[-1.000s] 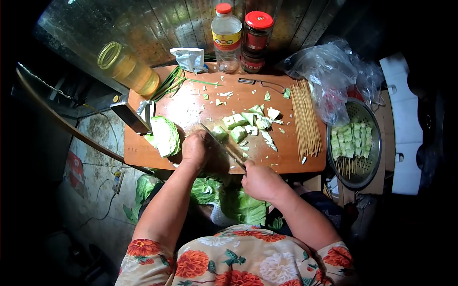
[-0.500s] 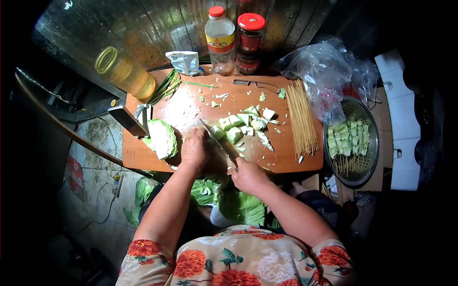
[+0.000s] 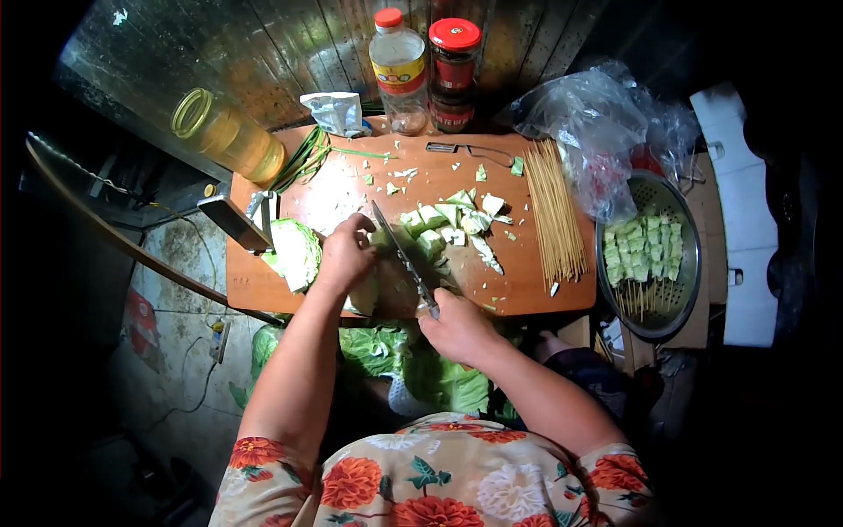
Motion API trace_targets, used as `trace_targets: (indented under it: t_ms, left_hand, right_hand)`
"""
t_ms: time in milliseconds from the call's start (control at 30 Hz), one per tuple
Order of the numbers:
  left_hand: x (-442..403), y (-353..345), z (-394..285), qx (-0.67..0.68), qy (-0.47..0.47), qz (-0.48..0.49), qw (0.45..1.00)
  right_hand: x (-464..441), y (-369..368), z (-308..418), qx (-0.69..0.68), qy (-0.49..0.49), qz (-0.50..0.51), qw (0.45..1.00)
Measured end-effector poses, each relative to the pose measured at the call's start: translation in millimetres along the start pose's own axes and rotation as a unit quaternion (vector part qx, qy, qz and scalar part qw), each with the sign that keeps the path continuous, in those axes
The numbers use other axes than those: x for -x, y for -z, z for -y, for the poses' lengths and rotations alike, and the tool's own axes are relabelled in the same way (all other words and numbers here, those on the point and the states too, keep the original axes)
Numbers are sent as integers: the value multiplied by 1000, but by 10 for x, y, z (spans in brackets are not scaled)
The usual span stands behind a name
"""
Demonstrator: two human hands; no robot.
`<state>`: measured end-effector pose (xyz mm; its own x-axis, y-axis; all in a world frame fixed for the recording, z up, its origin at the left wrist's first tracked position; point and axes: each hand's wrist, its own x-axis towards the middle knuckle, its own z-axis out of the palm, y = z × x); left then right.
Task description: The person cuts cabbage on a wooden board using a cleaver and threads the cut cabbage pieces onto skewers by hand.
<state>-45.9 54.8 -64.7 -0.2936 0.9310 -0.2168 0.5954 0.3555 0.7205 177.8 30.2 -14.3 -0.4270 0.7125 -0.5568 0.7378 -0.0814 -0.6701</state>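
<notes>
My right hand (image 3: 461, 327) is wrapped round the handle of a kitchen knife (image 3: 404, 253), its blade slanting up and left over the wooden board (image 3: 492, 294). Left of the blade is my left hand (image 3: 348, 250), fingers bent and apart, close to a small cabbage piece (image 3: 377, 237). Whether the fingertips touch that piece is hard to see. Another pale cabbage piece (image 3: 362, 294) lies under my left wrist, partly hidden. Chopped cabbage (image 3: 452, 220) is heaped just right of the knife. A cut cabbage half (image 3: 295, 253) rests at the board's left side.
Wooden skewers (image 3: 555, 215) lie along the board's right side. Beyond them, a metal colander (image 3: 689, 290) holds skewered cabbage (image 3: 645, 246). A peeler (image 3: 470, 152), a clear bottle (image 3: 401, 83), a red-lidded jar (image 3: 454, 75), an oil jar (image 3: 233, 136) and a phone (image 3: 234, 224) stand or lie around.
My left hand has lifted away from the blade, up and left, and its fingers have spread. The knife has shifted slightly, its blade tip moving up. A pale cabbage piece shows under my left wrist.
</notes>
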Motion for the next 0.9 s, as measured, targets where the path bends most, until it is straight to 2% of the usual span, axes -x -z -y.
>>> trace_targets:
  t_ms: [67, 133, 167, 200, 267, 300, 400, 467, 533, 567, 600, 667, 767, 800, 900]
  left_hand:
    - [61, 179, -154, 43, 53, -30, 997]
    - [121, 322, -120, 12, 80, -11, 997]
    - [134, 380, -79, -13, 120, 42, 992]
    - [170, 385, -13, -14, 121, 41, 992]
    - [261, 344, 133, -98, 48, 138, 984]
    - [282, 362, 52, -142, 67, 173, 972]
    - [327, 325, 42, -126, 116, 147, 974]
    - [345, 291, 267, -91, 103, 135, 981]
    - [383, 270, 304, 74, 158, 68, 982]
    - [414, 258, 307, 97, 162, 37, 981]
    - [449, 249, 303, 96, 163, 37, 981]
    - [532, 228, 309, 210, 205, 38, 955]
    - [610, 139, 334, 255, 227, 17, 940]
    - [632, 120, 341, 297, 244, 9, 923]
    - [678, 78, 340, 303, 252, 2, 919]
  right_hand:
    - [83, 30, 51, -13, 36, -16, 999]
    - [148, 52, 80, -26, 40, -18, 999]
    - [172, 59, 87, -38, 45, -19, 998]
    - [191, 62, 85, -38, 46, -18, 998]
    - [228, 64, 78, -28, 67, -12, 997]
    - [252, 64, 95, -28, 67, -10, 997]
    - [308, 35, 122, -9, 57, 25, 998]
    - [340, -38, 90, 2, 75, 29, 997]
    - [373, -85, 74, 6, 80, 31, 996]
    - [392, -111, 64, 11, 86, 33, 996]
    - [414, -147, 48, 11, 86, 34, 996]
    - [452, -215, 24, 19, 103, 30, 994]
    - [508, -212, 79, 11, 58, 69, 996]
    - [513, -220, 79, 11, 59, 70, 996]
    - [535, -241, 82, 22, 56, 78, 995]
